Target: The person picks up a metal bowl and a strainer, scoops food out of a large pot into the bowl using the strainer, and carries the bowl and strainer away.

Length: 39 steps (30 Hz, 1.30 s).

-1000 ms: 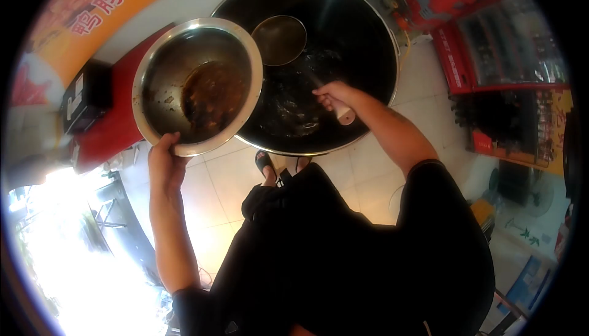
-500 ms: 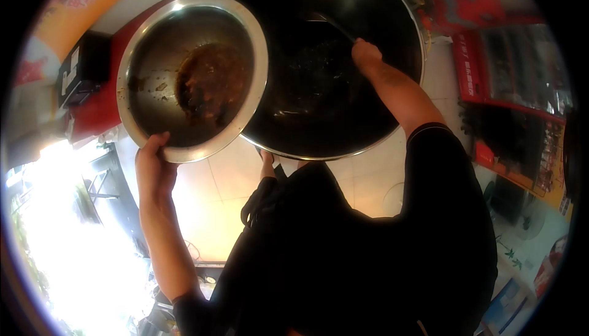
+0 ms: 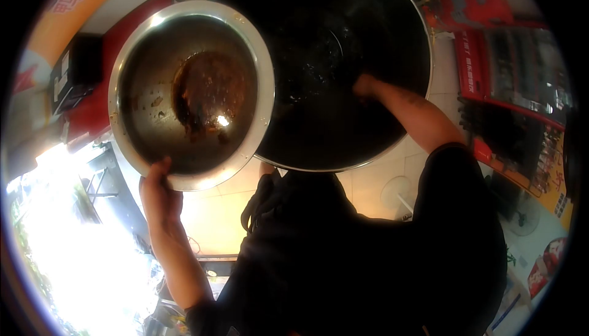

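My left hand (image 3: 161,182) grips the lower rim of a wide steel basin (image 3: 264,96), thumb over the edge. A dark brown sauce with wet lumps (image 3: 215,90) sits in the basin, and smears mark its inner wall. The basin tilts toward me and overlaps the left edge of a very large dark pot (image 3: 343,133). Deep inside that pot, my right hand (image 3: 366,86) is closed on the handle of what looks like a ladle; a thin curved edge (image 3: 338,40) glints beyond the fingers. Most of the tool is lost in the dark, and small shiny spots show on the pot's contents.
Red-framed shelving (image 3: 472,69) stands on the right, below a red bag-like object (image 3: 472,1). A black box (image 3: 76,69) and a red panel are at the left. Tiled floor (image 3: 368,189) shows below the pot. Bright light glares at the lower left.
My right hand has moved down toward me inside the pot, and the tool's handle is now hard to see. The basin has come slightly lower and nearer, still in my left hand.
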{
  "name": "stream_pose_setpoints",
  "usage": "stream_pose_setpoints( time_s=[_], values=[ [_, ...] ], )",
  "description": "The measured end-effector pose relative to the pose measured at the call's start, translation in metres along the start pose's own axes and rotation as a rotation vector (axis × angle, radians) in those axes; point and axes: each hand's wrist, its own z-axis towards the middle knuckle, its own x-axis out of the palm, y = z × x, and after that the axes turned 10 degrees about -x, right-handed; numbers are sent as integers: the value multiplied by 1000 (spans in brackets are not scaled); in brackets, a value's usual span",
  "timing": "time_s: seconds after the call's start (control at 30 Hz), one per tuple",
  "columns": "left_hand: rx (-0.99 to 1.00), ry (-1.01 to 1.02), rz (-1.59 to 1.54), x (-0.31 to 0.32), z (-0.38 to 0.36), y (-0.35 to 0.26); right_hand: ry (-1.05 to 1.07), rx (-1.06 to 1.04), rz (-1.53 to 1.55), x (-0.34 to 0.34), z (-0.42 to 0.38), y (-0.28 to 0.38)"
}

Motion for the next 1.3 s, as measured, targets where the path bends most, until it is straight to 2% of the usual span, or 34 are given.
stream_pose_setpoints(
  time_s=[0.07, 0.17, 0.23, 0.27, 0.33, 0.37, 0.43, 0.63, 0.67, 0.73, 0.87, 0.93, 1.03, 1.17, 1.23, 1.3],
  values=[
    [4, -12, -2, -4, 3, 1, -39, 8, 144, 10, -6, 20],
    [40, -6, 72, -4, 2, 2, 123, -71, 16, -3, -39, 66],
    [37, -16, 71, -2, 1, 2, -5, 29, 466, 1, -54, 97],
    [35, -24, 69, -1, 0, 2, 3, 28, 472, 6, -53, 103],
    [34, -35, 75, 2, -4, 2, 30, -145, 829, 10, -52, 116],
    [34, -38, 77, 3, -4, 2, 32, -148, 834, 12, -48, 126],
    [49, -32, 92, 3, -3, 3, 72, 25, 940, 9, -42, 159],
    [63, -66, 77, 3, -5, 4, 156, -121, 1273, 28, 34, 168],
    [58, -80, 86, -1, -2, 4, 154, -121, 1278, 30, 35, 160],
    [66, -46, 82, -1, 0, 4, 237, -259, 1343, 22, 22, 144],
    [70, -12, 41, -13, 7, 6, 235, -122, 1404, -3, -39, 139],
    [64, 34, 14, -11, 6, 7, 213, -242, 1272, -11, -66, 135],
    [53, 76, -9, 0, -1, 6, 291, -264, 1298, -17, -77, 120],
    [42, 86, 4, 8, -7, 6, 279, -307, 1272, -30, -92, 109],
    [50, 85, 23, 8, -8, 6, 165, -196, 1224, -40, -108, 110],
    [59, 85, 38, 11, -8, 6, 203, -186, 1242, -49, -101, 96]
  ],
)
